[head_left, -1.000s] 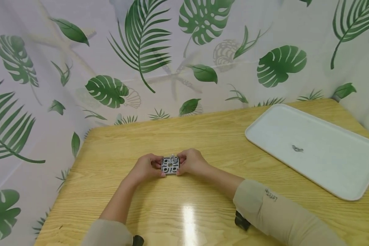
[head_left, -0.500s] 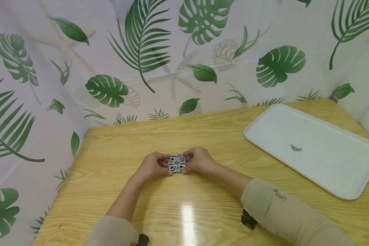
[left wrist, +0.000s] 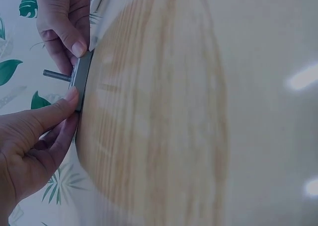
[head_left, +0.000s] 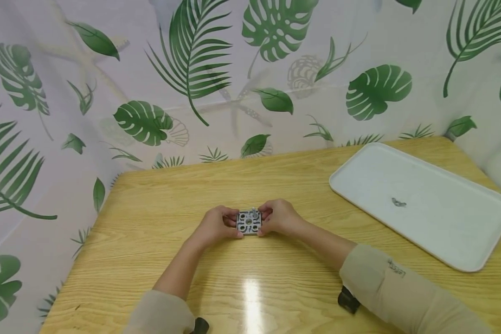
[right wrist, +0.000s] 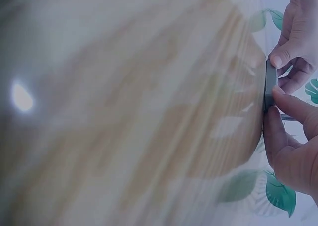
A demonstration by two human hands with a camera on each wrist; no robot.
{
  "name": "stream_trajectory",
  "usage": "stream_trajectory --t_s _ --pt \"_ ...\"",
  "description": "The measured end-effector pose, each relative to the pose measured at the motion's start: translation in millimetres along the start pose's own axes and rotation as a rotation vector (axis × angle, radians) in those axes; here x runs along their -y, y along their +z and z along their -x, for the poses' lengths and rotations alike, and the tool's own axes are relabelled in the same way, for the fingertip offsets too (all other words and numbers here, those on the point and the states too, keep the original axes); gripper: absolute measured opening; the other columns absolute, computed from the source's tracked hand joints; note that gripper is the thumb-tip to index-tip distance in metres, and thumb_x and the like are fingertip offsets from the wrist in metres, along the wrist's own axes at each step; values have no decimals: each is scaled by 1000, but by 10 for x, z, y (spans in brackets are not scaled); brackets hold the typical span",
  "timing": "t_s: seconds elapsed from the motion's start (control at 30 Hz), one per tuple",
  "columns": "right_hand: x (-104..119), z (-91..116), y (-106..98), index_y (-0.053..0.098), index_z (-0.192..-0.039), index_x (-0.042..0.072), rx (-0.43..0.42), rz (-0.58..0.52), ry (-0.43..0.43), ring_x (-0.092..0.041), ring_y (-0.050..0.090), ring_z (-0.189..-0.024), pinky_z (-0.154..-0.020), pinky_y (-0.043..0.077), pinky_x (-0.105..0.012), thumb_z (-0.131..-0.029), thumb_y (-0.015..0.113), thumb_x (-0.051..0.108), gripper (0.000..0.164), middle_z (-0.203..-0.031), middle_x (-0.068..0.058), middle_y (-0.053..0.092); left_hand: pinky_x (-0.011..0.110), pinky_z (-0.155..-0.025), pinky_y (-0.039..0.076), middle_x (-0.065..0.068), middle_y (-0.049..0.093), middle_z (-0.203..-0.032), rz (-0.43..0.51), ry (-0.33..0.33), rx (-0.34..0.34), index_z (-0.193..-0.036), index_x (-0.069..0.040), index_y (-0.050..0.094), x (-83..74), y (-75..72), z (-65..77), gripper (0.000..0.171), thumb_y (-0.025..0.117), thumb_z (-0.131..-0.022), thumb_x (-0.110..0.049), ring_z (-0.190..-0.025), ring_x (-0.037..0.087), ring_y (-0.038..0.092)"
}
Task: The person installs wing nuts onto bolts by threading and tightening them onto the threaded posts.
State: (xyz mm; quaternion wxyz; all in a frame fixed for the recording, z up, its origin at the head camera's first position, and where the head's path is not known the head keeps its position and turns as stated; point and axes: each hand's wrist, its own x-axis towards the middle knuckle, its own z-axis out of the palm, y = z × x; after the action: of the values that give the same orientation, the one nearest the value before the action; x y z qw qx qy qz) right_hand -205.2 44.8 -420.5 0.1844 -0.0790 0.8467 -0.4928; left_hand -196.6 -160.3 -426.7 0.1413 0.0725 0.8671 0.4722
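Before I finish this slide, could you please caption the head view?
Left hand and right hand grip a square plate; a white tray on the table holds a grey piece.

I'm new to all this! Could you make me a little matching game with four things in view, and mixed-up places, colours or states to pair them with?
1. square holed plate
2. threaded rod
3. small winged metal part
4. tray

A. white
B. held between left hand and right hand
C. lies on the tray
D. sticks out from the square holed plate

Pairs: 1-B, 2-D, 3-C, 4-A
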Motion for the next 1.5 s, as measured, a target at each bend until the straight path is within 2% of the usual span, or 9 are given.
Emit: stream_trajectory --t_s 0.33,0.53,0.8,1.03,1.5 --pt "-61 79 -138 57 -119 -12 22 16 -29 -15 62 -80 -72 54 -23 -60 84 -3 65 -95 -15 63 25 -77 54 13 59 -103 36 -1 14 -121 7 59 -88 123 -4 59 83 -67 2 -87 18 61" --pt "-108 123 -214 56 -120 -11 20 16 -10 -15 63 -79 -72 54 -24 -61 84 -3 66 -96 -15 62 25 -77 54 13 60 -103 38 20 37 -122 7 58 -128 196 -32 60 83 -68 0 -88 18 60" --pt "-169 156 -283 56 -120 -11 28 -1 1 -14 63 -77 -71 55 -24 -61 84 -3 66 -96 -15 61 25 -77 53 12 63 -99 27 16 50 -122 6 57 -166 279 -41 60 83 -68 -2 -86 17 60" --pt "-247 211 -397 55 -121 -10 24 29 22 -15 63 -78 -72 55 -25 -61 85 -1 67 -98 -16 61 24 -76 53 10 63 -97 29 26 71 -121 6 57 -236 396 -67 60 84 -68 -3 -86 16 59" --pt "-353 387 -606 55 -119 -12 31 94 -3 -13 64 -75 -70 55 -26 -63 84 1 64 -95 -16 63 23 -74 53 7 62 -95 28 53 79 -120 5 57 -359 648 -81 62 85 -66 -4 -84 14 58"
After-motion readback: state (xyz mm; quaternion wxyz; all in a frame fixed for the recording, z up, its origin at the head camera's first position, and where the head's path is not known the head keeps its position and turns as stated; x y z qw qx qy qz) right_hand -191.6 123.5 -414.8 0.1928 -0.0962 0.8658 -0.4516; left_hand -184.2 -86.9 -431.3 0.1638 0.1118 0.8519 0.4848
